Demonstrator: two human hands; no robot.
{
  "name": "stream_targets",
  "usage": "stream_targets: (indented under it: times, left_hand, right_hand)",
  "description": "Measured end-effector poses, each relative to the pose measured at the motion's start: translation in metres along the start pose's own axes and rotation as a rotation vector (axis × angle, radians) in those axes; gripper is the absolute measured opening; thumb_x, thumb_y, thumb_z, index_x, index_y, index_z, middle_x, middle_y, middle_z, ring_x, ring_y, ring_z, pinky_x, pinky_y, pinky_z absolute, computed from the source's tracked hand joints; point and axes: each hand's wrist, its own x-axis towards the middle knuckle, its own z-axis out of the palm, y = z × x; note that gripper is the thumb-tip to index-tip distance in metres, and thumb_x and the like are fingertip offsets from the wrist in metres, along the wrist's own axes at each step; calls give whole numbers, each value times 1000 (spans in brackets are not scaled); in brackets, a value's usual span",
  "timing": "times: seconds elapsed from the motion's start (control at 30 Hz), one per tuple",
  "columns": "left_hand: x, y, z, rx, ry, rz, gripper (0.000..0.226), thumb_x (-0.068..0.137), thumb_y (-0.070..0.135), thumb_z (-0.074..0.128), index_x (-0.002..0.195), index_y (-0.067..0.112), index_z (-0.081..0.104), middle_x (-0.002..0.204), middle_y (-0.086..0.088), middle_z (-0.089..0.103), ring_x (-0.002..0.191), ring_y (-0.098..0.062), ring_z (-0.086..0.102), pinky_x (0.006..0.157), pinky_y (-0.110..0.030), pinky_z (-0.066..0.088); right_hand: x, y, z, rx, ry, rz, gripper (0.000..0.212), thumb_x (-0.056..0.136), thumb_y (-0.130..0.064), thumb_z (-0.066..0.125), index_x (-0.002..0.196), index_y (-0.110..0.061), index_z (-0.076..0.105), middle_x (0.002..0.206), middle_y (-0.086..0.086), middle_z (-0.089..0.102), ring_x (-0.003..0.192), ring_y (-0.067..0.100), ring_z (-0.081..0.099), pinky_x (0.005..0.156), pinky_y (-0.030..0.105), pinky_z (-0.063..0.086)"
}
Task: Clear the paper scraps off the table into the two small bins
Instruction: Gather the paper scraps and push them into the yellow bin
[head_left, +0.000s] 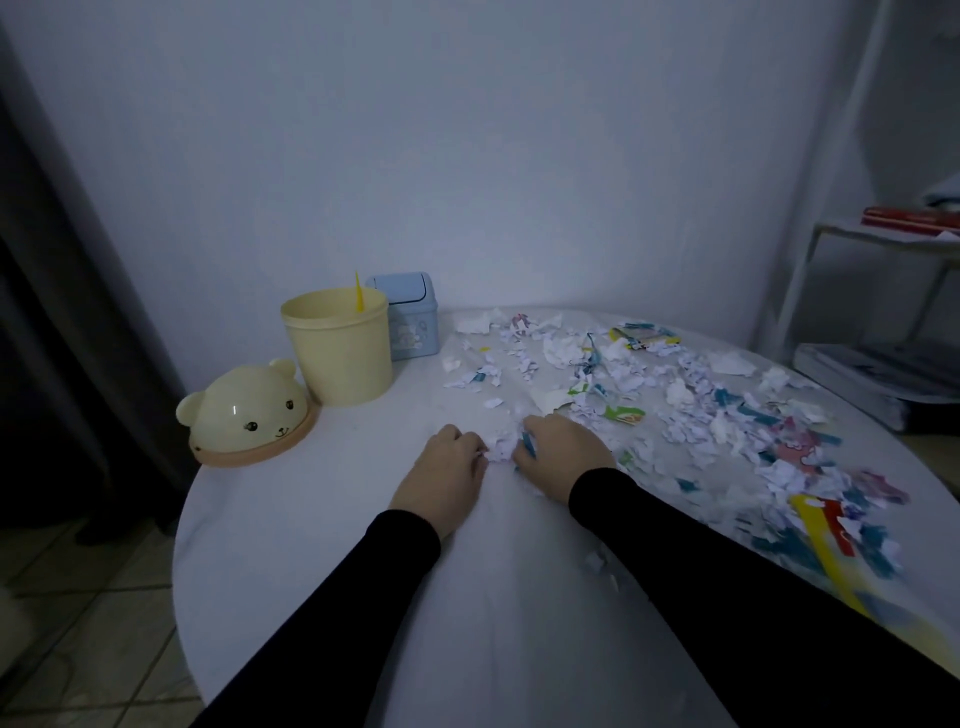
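Left hand (447, 467) and right hand (558, 457), palms down, fingers curled, pinch a small clump of white paper scraps (498, 446) between them on the round white table (311, 545).

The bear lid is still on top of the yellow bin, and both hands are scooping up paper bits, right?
Not quite. The head view shows the bear lid lying on the table beside the open yellow bin, not on it. The left hand and right hand do gather paper bits between them.
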Motion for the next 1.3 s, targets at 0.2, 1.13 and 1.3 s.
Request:
stream_targets:
  times: [0.2, 1.13, 1.3]
  left_hand:
    - [-2, -4, -8, -134, 71, -15, 16, 90, 4, 52, 99, -1, 64, 101, -20, 57, 97, -33, 56, 76, -19, 30]
    - [36, 58, 36, 166, -11, 48, 27, 99, 24, 37, 112, 6, 51, 117, -16, 52, 110, -32, 49, 89, -37, 38]
    - [36, 50, 23, 83, -18, -71, 33, 102, 24, 32, 112, 1, 53, 116, -20, 57, 110, -32, 53, 88, -34, 37]
  right_hand:
    - [4, -7, -27, 259, 87, 70, 34, 84, -29, 54, 58, -19, 35, 58, -1, 39, 60, 23, 49, 55, 27, 35]
    - [31, 35, -42, 913, 342, 481, 23, 77, -22, 63, 64, -9, 49, 62, 8, 39, 57, 22, 35, 53, 28, 31]
    - [29, 26, -43, 949, 270, 488, 36, 62, -33, 55, 60, 3, 49, 62, 12, 38, 58, 24, 37, 56, 37, 30]
